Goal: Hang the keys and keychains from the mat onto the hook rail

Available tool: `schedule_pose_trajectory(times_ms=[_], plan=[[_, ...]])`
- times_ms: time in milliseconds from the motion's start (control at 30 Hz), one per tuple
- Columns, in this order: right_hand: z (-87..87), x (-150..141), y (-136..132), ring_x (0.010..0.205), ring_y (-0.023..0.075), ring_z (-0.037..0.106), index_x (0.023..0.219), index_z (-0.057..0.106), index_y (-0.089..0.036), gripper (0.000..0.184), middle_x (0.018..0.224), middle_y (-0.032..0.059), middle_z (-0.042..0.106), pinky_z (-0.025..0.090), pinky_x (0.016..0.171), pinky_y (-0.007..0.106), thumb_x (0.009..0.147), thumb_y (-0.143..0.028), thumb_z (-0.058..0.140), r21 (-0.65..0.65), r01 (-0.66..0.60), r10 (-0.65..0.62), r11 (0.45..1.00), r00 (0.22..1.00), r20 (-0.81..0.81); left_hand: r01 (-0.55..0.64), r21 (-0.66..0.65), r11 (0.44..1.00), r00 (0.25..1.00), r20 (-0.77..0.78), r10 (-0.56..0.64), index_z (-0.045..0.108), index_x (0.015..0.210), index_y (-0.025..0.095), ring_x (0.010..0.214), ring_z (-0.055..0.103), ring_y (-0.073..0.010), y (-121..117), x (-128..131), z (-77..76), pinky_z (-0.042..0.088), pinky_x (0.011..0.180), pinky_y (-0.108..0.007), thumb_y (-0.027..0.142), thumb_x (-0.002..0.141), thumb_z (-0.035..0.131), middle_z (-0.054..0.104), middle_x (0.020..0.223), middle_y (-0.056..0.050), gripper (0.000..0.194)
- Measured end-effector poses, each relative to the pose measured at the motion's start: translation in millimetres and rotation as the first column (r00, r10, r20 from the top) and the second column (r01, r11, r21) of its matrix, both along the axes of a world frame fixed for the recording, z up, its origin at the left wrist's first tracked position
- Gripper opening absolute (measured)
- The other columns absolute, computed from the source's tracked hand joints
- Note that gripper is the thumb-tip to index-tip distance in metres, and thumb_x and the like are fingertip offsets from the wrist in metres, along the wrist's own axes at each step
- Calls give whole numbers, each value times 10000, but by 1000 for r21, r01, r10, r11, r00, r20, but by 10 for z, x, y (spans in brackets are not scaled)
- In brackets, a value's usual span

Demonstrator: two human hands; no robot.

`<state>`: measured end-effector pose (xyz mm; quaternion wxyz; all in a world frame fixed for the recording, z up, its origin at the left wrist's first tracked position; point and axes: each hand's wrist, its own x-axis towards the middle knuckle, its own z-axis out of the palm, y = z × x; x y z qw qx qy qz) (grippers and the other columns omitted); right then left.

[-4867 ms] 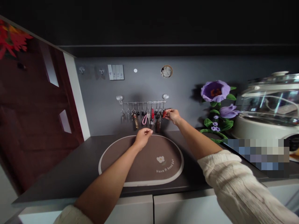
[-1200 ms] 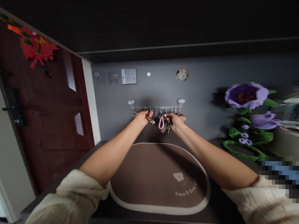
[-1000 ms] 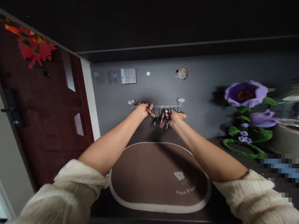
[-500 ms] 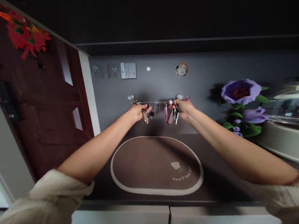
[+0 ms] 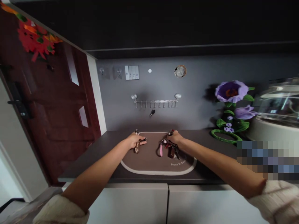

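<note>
My left hand (image 5: 135,140) is low over the brown oval mat (image 5: 149,166), its fingers closed on a keychain (image 5: 136,147) with a brown lettered strap hanging down. Over the mat's right side, my right hand (image 5: 176,138) grips a bunch of keys (image 5: 176,152) with a brown tag. A pink strap (image 5: 161,150) lies on the mat just left of that bunch; whether it is joined to it I cannot tell. Above, on the grey wall, runs a clear hook rail (image 5: 156,101). One black key (image 5: 152,112) hangs from it.
Purple artificial flowers (image 5: 231,92) and a white appliance with a clear lid (image 5: 280,102) stand on the right. A dark red door (image 5: 58,124) with red flowers (image 5: 36,40) is at left. Overhead is a dark cabinet (image 5: 163,25); white cupboard doors (image 5: 130,202) are below the counter.
Both hands have come down from the hook rail to the mat, carrying the keychain and the bunch of keys off it. The pink strap has left the rail too. The black key stays hanging.
</note>
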<state>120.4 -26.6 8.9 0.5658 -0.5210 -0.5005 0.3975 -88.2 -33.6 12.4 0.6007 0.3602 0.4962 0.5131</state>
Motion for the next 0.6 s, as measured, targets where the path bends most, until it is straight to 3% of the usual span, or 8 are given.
schedule_pose_trajectory(times_ms=[100, 200, 267, 333, 433, 500, 567, 600], plan=[[61, 94, 64, 270, 51, 342, 387, 418, -173, 276, 267, -80, 327, 239, 262, 155, 453, 11, 612, -26, -3, 14, 1000, 882, 471, 2, 29, 1000, 984, -181, 4, 487, 646, 89, 527, 555, -126, 48, 19, 31, 531, 524, -313, -40, 540, 630, 515, 537, -10, 220], [135, 151, 96, 341, 104, 423, 318, 395, -180, 321, 267, -64, 292, 373, 386, 237, 446, -89, 675, 29, 53, -59, 998, 731, 680, 35, 54, 998, 936, -352, -14, 511, 631, 88, 447, 532, -140, 90, 7, 49, 505, 469, -325, 47, 535, 664, 514, 458, -19, 185], [215, 170, 139, 459, 179, 515, 314, 404, -181, 334, 295, -35, 328, 428, 508, 333, 419, -178, 721, 22, 99, -84, 995, 677, 732, 74, 79, 994, 895, -446, -31, 512, 593, 100, 413, 526, -157, 122, -37, 55, 483, 442, -318, 118, 542, 672, 492, 408, -17, 168], [340, 152, 213, 622, 238, 567, 375, 467, -169, 285, 388, 17, 446, 430, 616, 378, 424, -257, 733, 17, 105, -80, 994, 639, 765, 112, 93, 989, 807, -589, -36, 513, 552, 114, 400, 529, -166, 155, -100, 61, 459, 426, -290, 208, 561, 661, 476, 377, -16, 176], [576, 9, 377, 801, 234, 571, 683, 595, -144, 248, 749, 97, 614, 415, 709, 329, 562, -353, 651, 47, 9, -43, 999, 581, 813, 165, 90, 982, 550, -835, -16, 526, 522, 123, 386, 523, -156, 187, -190, 76, 429, 415, -258, 335, 613, 592, 494, 386, -26, 240], [704, -161, 516, 890, 226, 551, 943, 553, -124, 421, 971, 123, 589, 406, 742, 300, 646, -423, 559, 129, -6, -99, 992, 610, 786, 212, 102, 972, 399, -917, 10, 536, 525, 125, 378, 510, -141, 184, -230, 83, 414, 414, -247, 390, 633, 549, 515, 414, -31, 287], [775, -349, 668, 936, 226, 536, 1062, 483, -122, 542, 1021, 123, 575, 402, 756, 289, 657, -481, 522, 188, 48, -173, 981, 656, 735, 261, 142, 955, 350, -936, 44, 539, 532, 126, 382, 498, -124, 163, -254, 84, 399, 414, -227, 425, 632, 539, 519, 429, -26, 315], [790, -433, 742, 944, 228, 533, 1077, 471, -120, 570, 1024, 124, 575, 402, 756, 285, 649, -491, 526, 206, 67, -197, 976, 668, 717, 273, 158, 949, 364, -930, 50, 537, 539, 125, 387, 494, -117, 149, -264, 83, 394, 412, -220, 434, 628, 541, 517, 435, -24, 322]])
